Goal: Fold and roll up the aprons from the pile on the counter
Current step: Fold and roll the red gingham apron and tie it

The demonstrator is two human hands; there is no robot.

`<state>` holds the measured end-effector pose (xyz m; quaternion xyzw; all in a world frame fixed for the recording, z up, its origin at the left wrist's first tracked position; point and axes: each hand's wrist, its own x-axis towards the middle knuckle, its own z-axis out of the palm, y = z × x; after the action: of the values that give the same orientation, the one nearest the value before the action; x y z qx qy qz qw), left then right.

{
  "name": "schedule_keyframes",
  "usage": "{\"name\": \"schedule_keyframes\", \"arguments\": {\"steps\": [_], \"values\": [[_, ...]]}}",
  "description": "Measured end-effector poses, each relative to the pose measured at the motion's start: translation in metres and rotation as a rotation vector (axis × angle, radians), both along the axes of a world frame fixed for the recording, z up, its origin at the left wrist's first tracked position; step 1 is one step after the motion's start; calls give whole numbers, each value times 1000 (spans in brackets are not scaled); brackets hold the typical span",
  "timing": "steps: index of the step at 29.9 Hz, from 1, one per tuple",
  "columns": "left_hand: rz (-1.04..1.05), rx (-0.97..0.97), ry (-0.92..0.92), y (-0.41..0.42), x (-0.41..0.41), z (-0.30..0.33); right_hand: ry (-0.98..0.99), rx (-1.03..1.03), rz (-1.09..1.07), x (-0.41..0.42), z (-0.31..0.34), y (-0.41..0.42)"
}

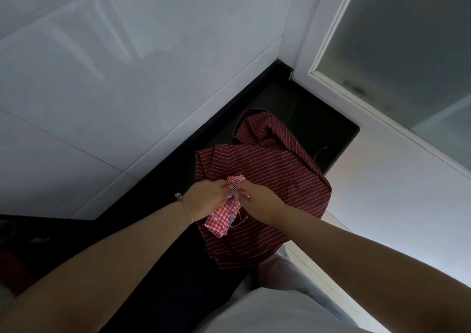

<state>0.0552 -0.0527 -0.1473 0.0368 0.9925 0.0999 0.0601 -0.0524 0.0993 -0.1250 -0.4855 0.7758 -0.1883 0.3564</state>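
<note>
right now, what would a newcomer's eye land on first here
First the small red-and-white gingham roll at the centre, gripped by the left hand and the right hand, with a blue-and-white tie string wound round its middle. Under it lies a crumpled dark red striped apron, spread over the black counter in the corner below the white tiled wall.

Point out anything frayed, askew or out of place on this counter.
A loose thread sticks out from the rumpled dark red striped apron, which hangs over the black counter edge. Frayed threads also show on the checked apron roll.
</note>
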Motion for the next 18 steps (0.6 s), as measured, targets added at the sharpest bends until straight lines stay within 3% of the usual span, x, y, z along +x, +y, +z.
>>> {"name": "schedule_keyframes", "arguments": {"steps": [2, 5, 10, 18], "values": [[34, 12, 200, 7, 10, -12, -52, 27, -89, -3, -1, -7], [195, 64, 334, 20, 14, -22, -138, 58, -134, -12, -7, -19], [312, 107, 386, 27, 21, -31, -331, 153, -167, -21, 1, -29], [277, 124, 406, 25, 23, -36, -222, 209, -91, -23, 0, -35]]}}
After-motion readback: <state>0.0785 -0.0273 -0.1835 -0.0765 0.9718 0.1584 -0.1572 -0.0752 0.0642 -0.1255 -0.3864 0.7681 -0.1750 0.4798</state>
